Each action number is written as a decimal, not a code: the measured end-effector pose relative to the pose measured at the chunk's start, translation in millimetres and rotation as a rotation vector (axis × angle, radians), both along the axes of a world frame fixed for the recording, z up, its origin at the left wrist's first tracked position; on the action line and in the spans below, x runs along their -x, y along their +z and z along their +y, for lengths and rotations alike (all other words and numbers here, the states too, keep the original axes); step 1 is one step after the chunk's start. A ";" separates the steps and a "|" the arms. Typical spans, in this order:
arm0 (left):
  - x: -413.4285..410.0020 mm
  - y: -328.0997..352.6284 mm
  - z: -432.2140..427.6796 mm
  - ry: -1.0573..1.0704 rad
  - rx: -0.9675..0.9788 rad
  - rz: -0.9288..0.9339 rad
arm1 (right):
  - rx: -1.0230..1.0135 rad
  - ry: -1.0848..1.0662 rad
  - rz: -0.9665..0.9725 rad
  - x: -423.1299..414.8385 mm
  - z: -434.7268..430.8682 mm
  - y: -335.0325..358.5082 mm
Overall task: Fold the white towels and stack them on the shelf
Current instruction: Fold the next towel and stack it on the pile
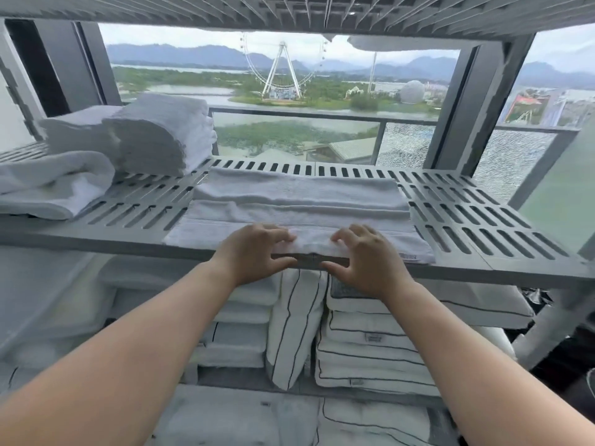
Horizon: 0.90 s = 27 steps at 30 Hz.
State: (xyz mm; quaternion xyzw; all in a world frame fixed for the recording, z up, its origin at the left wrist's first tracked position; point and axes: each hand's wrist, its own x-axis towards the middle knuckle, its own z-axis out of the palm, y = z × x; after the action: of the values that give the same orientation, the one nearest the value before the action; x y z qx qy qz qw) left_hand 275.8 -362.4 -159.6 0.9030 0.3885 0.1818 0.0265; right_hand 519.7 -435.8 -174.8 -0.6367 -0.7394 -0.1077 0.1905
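A white towel lies spread in lengthwise folds on the grey slatted shelf, its near edge at the shelf's front lip. My left hand and my right hand sit side by side at the middle of that near edge. Both have fingers curled over the top of the towel and thumbs under its edge, pinching it. At the shelf's back left stand two stacks of folded white towels, with a loosely folded towel in front of them.
Another slatted shelf hangs close overhead. Below the working shelf lie stacks of white linens with dark piping. Grey uprights frame the shelf, and a window with a balcony railing lies behind. The shelf's right part is bare slats.
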 end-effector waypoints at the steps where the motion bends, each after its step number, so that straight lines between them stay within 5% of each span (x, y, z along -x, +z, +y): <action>1: 3.7 -0.7 -3.9 -0.020 -0.020 0.034 | 0.001 -0.005 -0.018 1.8 -6.0 -1.5; 6: 15.2 -2.7 -13.3 -0.004 -0.223 0.083 | -0.147 -0.082 0.063 8.8 -29.7 -8.4; 17: 34.5 11.3 -22.5 0.332 -0.303 0.159 | -0.240 -0.455 -0.012 23.8 -33.9 -5.3; 27: 9.8 27.1 33.1 0.413 -0.463 0.078 | -0.339 -0.552 0.041 10.8 20.4 19.0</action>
State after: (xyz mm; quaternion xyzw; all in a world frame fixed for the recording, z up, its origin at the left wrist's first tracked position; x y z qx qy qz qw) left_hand 266.0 -329.4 -132.5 0.7933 0.5128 0.2323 -0.2320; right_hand 508.9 -415.4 -155.8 -0.7745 -0.5062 -0.2643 0.2724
